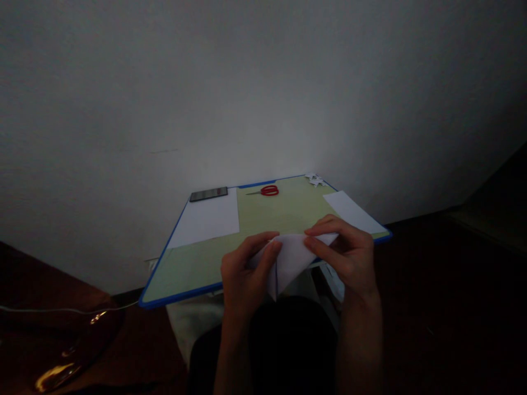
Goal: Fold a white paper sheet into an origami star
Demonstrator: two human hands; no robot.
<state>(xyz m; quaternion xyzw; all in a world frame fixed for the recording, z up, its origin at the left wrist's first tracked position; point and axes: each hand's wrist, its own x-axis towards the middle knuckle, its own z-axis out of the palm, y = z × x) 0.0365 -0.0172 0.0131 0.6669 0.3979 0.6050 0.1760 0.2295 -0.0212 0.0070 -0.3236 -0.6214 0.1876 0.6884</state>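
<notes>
A folded sheet of white paper [291, 257], roughly triangular with its point downward, is held up at the near edge of the table. My left hand [249, 269] pinches its left part between thumb and fingers, close to a fold line. With thumb and index finger, my right hand [348, 252] grips the top edge near the right corner. Both hands are closed on the paper. Beyond them on the tabletop lie red-handled scissors [269, 190], their blades pointing left.
The green table [197, 271] has a blue rim and stands against a grey wall. A dark phone [208, 194] rests on a white sheet [206, 219] at left. Another white sheet [354, 212] lies at right, with small folded paper pieces [315, 180] behind. A white cable [74, 310] runs at lower left.
</notes>
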